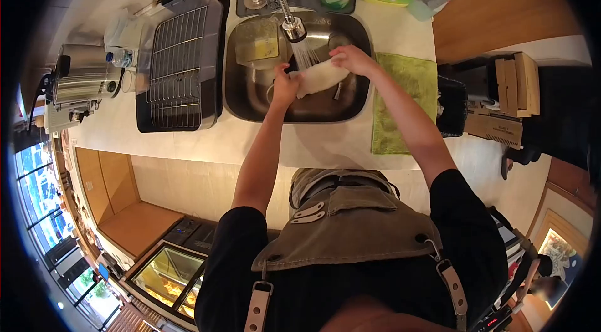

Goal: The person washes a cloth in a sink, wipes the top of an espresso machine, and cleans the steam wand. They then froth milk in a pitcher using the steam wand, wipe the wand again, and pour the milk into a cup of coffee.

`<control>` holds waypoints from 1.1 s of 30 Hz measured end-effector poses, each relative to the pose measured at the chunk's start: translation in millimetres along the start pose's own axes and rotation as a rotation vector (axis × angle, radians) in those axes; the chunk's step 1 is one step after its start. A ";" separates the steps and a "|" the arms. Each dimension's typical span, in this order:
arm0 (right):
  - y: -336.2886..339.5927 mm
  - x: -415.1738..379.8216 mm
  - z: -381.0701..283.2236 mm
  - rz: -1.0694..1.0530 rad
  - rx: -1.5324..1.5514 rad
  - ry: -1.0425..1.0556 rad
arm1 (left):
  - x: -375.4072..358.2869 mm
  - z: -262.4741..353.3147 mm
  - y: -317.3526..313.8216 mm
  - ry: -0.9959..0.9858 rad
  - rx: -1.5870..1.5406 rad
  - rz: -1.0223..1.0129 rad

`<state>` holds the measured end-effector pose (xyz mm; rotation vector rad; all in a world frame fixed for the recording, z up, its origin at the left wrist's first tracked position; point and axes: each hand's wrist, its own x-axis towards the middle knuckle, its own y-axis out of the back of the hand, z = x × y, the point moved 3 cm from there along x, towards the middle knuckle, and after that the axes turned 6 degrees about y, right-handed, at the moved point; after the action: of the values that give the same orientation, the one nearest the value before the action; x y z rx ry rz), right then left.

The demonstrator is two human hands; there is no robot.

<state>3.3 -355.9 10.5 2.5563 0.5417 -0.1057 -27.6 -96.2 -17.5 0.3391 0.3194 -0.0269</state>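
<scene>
The soft white cloth (pixel 323 78) is stretched between the two hands, with the left hand (pixel 287 85) pinching one end and the right hand (pixel 352 60) pinching the other, over the shiny grey metal sink (pixel 313 109), just under the silver tap (pixel 294 28) spraying water.

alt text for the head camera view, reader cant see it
Two bare hands, left and right, hold a pale cloth under running water from a faucet in a metal sink. A dish rack stands left of it, a green cloth lies right.
</scene>
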 end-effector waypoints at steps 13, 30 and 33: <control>-14.0 10.0 0.0 -0.147 -0.155 -0.158 | 36.1 -57.0 -4.7 0.219 -0.197 -0.228; -107.9 14.7 10.1 -0.071 0.626 -0.006 | -7.0 -0.3 -34.4 0.389 -0.614 -0.314; -111.4 42.4 17.2 -0.275 0.479 0.016 | -3.8 5.6 -17.0 0.377 -0.346 -0.335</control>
<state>-1.7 -262.0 -64.8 2.9238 0.9722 -0.3495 -30.8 -114.2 -16.8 -0.0592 0.7411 -0.2359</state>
